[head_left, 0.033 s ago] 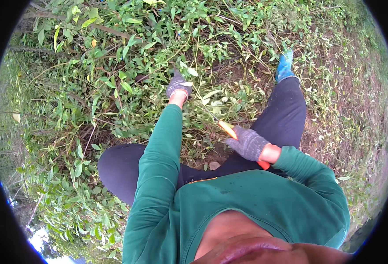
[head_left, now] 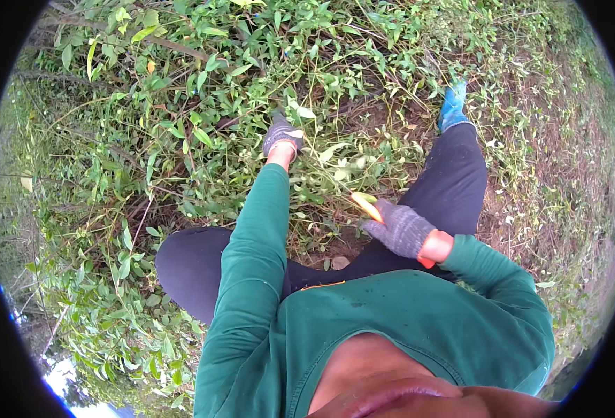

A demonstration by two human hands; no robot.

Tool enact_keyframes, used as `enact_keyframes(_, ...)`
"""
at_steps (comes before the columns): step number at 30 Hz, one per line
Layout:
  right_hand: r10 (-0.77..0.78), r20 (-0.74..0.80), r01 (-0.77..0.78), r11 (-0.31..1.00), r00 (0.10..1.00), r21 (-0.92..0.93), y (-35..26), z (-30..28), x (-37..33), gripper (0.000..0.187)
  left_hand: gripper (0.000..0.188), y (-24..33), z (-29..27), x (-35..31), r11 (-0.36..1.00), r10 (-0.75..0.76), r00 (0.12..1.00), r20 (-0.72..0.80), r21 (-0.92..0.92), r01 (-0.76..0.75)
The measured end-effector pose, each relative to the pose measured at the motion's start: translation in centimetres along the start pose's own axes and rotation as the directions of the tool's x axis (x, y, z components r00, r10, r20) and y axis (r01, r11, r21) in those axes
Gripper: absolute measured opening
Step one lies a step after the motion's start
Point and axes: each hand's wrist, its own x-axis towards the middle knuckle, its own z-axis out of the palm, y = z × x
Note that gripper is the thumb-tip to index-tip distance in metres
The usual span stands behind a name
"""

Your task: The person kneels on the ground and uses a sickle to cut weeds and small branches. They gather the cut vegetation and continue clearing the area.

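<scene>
My left hand [head_left: 280,135], in a grey knit glove, reaches forward into the low green weeds [head_left: 314,111]. Its fingers look closed around some stems, though leaves partly cover them. A pale leaf lies across the back of the glove. My right hand [head_left: 406,230], gloved alike, is closed around the orange handle of a cutting tool [head_left: 367,207] in front of my right thigh. From the handle a thin part runs forward and left into the leaves. The far end of the tool is lost among the plants.
My left knee [head_left: 192,268] is bent out to the left. A blue boot [head_left: 454,104] covers my right foot, ahead on the right. Taller shrubs with a woody branch [head_left: 175,47] fill the left, and brown soil with cut plants [head_left: 530,188] spreads on the right.
My right hand and the tool have shifted slightly to the right, away from my left hand. My left hand stays nearly in place among the weeds.
</scene>
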Motion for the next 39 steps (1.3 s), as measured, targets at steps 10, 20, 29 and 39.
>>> enact_keyframes(10,-0.122,-0.313,0.064,0.980,0.942,-0.189,1.4,-8.4,15.8,0.039,0.029,0.6,1.5,-2.5,0.915,0.247,0.959,0.142,0.292,-0.279)
enact_keyframes(20,0.497,0.067,-0.447,0.704,0.865,0.552,2.1,3.1,10.7,0.039,0.035,-9.9,-1.0,1.0,0.964,0.150,0.988,-0.026,0.224,-0.140)
enact_keyframes(29,0.246,0.141,-0.239,0.435,0.959,0.868,0.5,-0.8,5.8,0.031,0.037,-9.0,0.7,-0.3,0.979,0.045,0.997,-0.062,0.202,-0.032)
enact_keyframes(39,0.046,0.301,-0.001,0.989,0.952,-0.147,4.4,5.5,13.2,0.022,0.033,-5.3,-1.8,-3.2,0.964,0.132,0.986,-0.102,0.245,-0.104)
